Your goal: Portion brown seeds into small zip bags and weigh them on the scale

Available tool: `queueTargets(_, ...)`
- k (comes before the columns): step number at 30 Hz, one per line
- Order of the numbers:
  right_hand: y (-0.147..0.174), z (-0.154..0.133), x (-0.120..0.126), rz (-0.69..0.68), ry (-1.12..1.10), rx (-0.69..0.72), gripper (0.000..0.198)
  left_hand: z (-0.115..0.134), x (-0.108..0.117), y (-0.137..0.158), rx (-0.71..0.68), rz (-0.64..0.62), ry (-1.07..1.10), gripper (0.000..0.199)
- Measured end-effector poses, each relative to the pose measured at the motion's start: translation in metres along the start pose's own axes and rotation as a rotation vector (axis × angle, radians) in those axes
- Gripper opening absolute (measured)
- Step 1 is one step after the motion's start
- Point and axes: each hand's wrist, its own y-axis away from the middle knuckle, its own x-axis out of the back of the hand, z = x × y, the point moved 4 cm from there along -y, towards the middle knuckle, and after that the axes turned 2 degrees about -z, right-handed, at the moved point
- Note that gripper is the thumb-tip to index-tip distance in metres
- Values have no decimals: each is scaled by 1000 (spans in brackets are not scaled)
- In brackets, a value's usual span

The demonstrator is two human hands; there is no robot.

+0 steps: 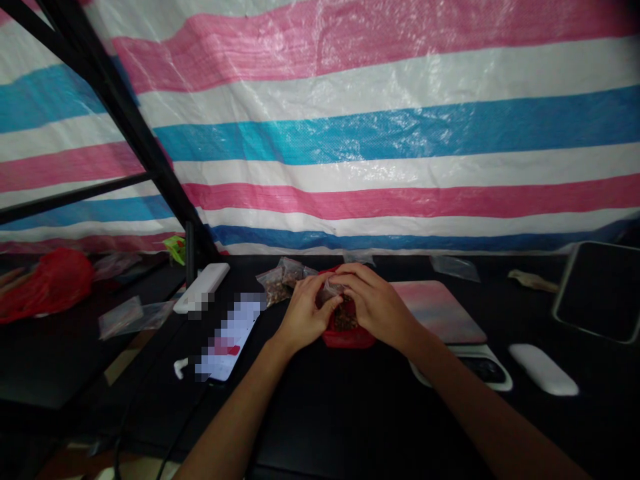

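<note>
My left hand (pixel 306 313) and my right hand (pixel 377 303) meet over a red container (pixel 350 340). Between them they pinch a small clear plastic bag (pixel 331 288), its lower part largely hidden by my fingers. Loose brown dried bits (pixel 346 320) lie in the red container just below the bag. Left of my hands, several small bags filled with brown bits (pixel 277 285) rest on the black table. A scale with a pinkish top (pixel 440 307) stands close to my right hand and forearm.
A lit phone (pixel 235 337), a white oblong device (pixel 205 287) and a white earphone (pixel 180 368) lie left. At right are a white rounded object (pixel 544 370), a tablet-like screen (pixel 600 290) and a flat clear bag (pixel 455 268). A red plastic bag (pixel 57 283) sits far left.
</note>
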Motion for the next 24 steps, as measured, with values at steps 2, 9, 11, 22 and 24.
queueTargets(2,0,-1,1,-19,-14,-17,39,1,1,0,1,-15,19,44)
queueTargets(9,1,5,0,-66,-49,-80,31,-1,-1,2,4,-76,46,44)
queueTargets(11,1,5,-2,-58,-95,-71,35,-4,-2,2,19,-53,70,50)
queueTargets(22,2,2,-1,-69,-108,-94,33,-4,-1,0,48,-20,12,38)
queueTargets(24,2,3,1,-66,-80,-115,28,-3,0,0,26,13,30,45)
